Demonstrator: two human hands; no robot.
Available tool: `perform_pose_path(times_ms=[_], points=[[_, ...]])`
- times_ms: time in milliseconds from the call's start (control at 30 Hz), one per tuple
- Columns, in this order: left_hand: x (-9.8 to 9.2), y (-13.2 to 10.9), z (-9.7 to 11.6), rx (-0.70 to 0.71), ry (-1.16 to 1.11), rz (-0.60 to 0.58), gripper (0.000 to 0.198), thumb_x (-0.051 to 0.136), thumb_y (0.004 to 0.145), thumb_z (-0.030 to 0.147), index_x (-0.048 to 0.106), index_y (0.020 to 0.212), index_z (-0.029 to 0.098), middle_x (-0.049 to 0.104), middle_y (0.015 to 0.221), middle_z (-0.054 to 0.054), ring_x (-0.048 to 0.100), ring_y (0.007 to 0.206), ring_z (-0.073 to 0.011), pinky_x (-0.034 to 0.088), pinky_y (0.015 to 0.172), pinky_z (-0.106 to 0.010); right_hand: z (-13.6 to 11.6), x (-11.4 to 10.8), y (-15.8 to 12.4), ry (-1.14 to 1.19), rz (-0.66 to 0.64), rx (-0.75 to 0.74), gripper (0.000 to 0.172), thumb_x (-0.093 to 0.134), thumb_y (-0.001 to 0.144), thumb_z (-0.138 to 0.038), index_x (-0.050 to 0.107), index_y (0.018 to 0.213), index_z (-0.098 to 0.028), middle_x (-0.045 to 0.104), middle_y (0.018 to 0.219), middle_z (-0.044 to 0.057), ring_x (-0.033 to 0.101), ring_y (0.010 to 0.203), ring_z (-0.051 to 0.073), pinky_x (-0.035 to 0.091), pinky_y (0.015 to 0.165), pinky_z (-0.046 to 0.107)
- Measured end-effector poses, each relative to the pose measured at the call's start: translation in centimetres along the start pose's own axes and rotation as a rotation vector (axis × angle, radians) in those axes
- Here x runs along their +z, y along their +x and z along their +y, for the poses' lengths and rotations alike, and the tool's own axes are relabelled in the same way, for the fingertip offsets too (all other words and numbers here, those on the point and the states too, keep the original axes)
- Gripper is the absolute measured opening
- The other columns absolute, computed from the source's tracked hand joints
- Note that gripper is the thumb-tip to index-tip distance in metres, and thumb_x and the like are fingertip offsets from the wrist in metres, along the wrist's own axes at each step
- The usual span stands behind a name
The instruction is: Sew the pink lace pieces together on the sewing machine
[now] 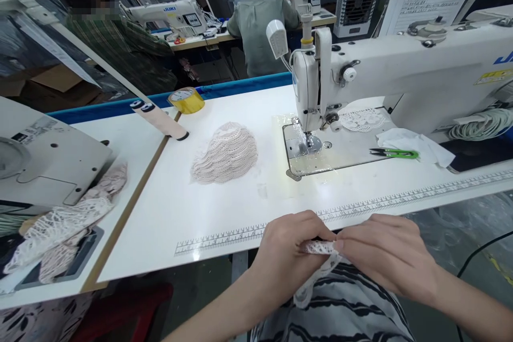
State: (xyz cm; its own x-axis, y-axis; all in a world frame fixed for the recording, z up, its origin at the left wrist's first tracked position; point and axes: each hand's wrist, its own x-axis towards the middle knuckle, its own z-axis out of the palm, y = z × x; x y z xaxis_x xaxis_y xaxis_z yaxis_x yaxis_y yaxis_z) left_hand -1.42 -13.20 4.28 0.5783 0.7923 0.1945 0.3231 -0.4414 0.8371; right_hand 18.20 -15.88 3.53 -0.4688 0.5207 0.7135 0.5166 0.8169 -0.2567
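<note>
At the front edge of the white table, both hands pinch one piece of white lace. My left hand is closed around its left side, while my right hand grips its right end with the fingertips close to the left ones. Part of the lace hangs below the hands over a striped garment; the fingers hide the rest. Beyond them stands a white sewing machine, its needle area clear of the hands. A pile of beige lace pieces lies left of the machine.
Green thread snips lie beside a white cloth on the right. Yellow tape and a thread cone are at the back left. A printed ruler runs along the front edge. Two people work at machines behind.
</note>
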Motion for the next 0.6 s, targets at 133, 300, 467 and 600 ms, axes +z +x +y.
perform_pose_path(times_ms=[133,300,467,600], points=[[-2.2,2.9,-0.8,-0.193,-0.026,-0.244,0.023,0.051,0.092,0.032,0.064,0.079,0.019,0.061,0.067,0.002,0.054,0.06,-0.0112,0.04,0.054,-0.021,1.9,1.3,1.7,0.234,-0.03,0.381,0.008,0.056,0.09,-0.015,0.062,0.089,-0.019,0.066,0.074,0.0,0.058,0.065,0.009,0.043,0.055,0.02],[-3.0,7.3,-4.8,-0.088,0.552,-0.127,0.024,0.053,0.089,0.026,0.055,0.067,0.017,0.059,0.067,0.003,0.051,0.058,-0.0122,0.039,0.073,-0.033,7.7,4.2,3.9,0.176,-0.203,0.677,0.011,0.058,0.088,-0.027,0.064,0.08,-0.022,0.067,0.077,-0.002,0.056,0.064,0.012,0.039,0.055,0.024],[-2.6,8.5,-7.5,0.017,0.751,0.11,0.035,0.067,0.079,0.024,0.052,0.109,0.014,0.062,0.108,-0.007,0.057,0.095,-0.0238,0.039,0.082,-0.039,12.1,6.1,5.2,0.061,-0.274,0.633,0.011,0.059,0.084,-0.022,0.067,0.076,-0.022,0.062,0.071,-0.003,0.052,0.062,0.012,0.037,0.059,0.026],[-2.6,8.1,-8.1,0.253,0.944,0.102,0.026,0.06,0.086,0.021,0.056,0.11,0.015,0.062,0.112,-0.008,0.055,0.099,-0.0241,0.038,0.085,-0.04,13.6,6.6,5.8,0.078,-0.285,0.615,0.011,0.062,0.081,-0.021,0.066,0.071,-0.021,0.057,0.064,-0.004,0.05,0.059,0.01,0.039,0.069,0.028]])
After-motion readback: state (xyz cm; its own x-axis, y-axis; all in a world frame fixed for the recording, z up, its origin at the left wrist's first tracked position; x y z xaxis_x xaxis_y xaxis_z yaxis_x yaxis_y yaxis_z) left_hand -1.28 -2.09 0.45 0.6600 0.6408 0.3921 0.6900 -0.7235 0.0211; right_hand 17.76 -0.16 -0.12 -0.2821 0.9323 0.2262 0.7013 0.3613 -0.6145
